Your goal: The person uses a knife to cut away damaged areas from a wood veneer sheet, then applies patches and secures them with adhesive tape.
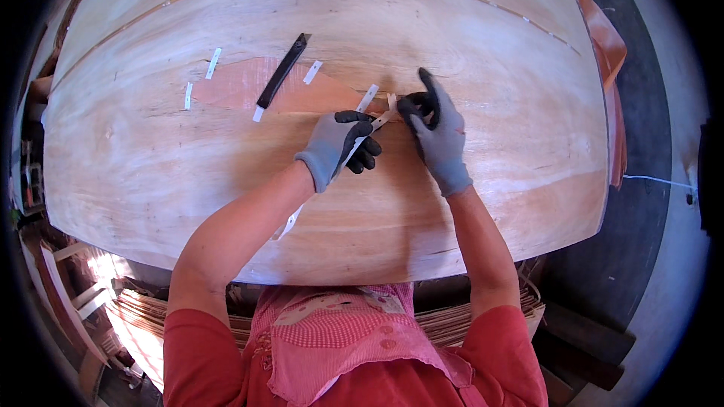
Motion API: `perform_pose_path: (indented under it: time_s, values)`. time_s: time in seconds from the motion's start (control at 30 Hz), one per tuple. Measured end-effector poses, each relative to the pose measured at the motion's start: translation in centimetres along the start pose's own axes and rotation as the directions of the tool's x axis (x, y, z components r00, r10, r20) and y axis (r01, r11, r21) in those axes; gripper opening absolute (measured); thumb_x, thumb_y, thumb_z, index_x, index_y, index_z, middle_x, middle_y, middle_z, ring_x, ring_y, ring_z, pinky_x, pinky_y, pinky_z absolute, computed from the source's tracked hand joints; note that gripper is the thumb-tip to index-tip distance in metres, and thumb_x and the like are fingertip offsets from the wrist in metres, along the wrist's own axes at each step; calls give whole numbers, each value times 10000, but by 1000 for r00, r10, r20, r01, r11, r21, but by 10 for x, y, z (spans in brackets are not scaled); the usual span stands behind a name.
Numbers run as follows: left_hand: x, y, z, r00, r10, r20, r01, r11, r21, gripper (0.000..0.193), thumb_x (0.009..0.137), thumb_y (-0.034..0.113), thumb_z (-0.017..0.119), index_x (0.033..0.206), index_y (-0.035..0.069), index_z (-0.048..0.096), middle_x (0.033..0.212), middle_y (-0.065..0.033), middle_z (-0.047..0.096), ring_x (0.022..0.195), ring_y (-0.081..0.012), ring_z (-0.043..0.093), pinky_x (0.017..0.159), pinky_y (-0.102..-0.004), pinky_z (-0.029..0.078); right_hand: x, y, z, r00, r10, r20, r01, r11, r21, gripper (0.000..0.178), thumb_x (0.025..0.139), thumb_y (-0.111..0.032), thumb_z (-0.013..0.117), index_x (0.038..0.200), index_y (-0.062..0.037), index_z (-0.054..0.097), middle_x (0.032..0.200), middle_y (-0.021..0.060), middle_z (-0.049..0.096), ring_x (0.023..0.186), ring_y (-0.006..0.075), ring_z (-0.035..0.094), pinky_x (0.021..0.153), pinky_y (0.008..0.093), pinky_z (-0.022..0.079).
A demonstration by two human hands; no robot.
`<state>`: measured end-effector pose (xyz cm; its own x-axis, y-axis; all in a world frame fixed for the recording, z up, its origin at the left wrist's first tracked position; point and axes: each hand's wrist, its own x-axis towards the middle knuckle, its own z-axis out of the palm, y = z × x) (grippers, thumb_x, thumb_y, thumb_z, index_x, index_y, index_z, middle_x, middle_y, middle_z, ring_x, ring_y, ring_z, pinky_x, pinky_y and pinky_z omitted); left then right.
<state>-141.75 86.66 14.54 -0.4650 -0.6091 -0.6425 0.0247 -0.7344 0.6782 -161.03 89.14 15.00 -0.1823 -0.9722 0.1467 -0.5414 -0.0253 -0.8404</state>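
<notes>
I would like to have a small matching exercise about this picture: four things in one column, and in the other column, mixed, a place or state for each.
Column one
1. Black knife
2. Reddish patch
3. Left hand
4. Pink apron

Column two
A. Gloved, gripping a white strip
B. Worn over a red garment
C. Lying diagonally across something reddish
D. On the pale wooden panel, with white tape pieces around its edge

Right pairs: 1-C, 2-D, 3-A, 4-B
</notes>
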Motion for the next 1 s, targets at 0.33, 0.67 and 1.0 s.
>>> perform_pose_path:
  time_s: [0.33, 0.67, 1.0]
  values:
    - [-2, -1, 0, 1000, 19, -13, -19, 1000, 9, 262, 946, 244, 576, 1117, 47, 602, 744, -138, 667, 514, -205, 637, 384, -276, 447, -17, -2, 3, 985, 166, 37, -170, 959, 225, 633, 799, 52, 663, 1388, -112, 499, 949, 77, 690, 865, 128, 656, 781, 277, 522]
    - [0, 1, 1, 1000, -13, -1, 13, 999, 45, 262, 948, 218, 559, 1127, 29, 591, 738, -139, 666, 495, -202, 629, 363, -280, 441, -14, -12, -12, 1000, 19, 22, -23, 980, 199, 570, 836, 16, 661, 1376, -57, 494, 979, 81, 696, 878, 118, 640, 762, 272, 508]
    - [0, -1, 0, 1000, 1, -18, 0, 998, 59, 272, 951, 219, 557, 1153, 38, 588, 755, -145, 672, 508, -208, 639, 374, -287, 457, 0, -3, -1, 999, 42, -31, -44, 996, -81, 648, 824, -95, 742, 1402, -46, 453, 997, 83, 667, 898, 129, 612, 722, 267, 500]
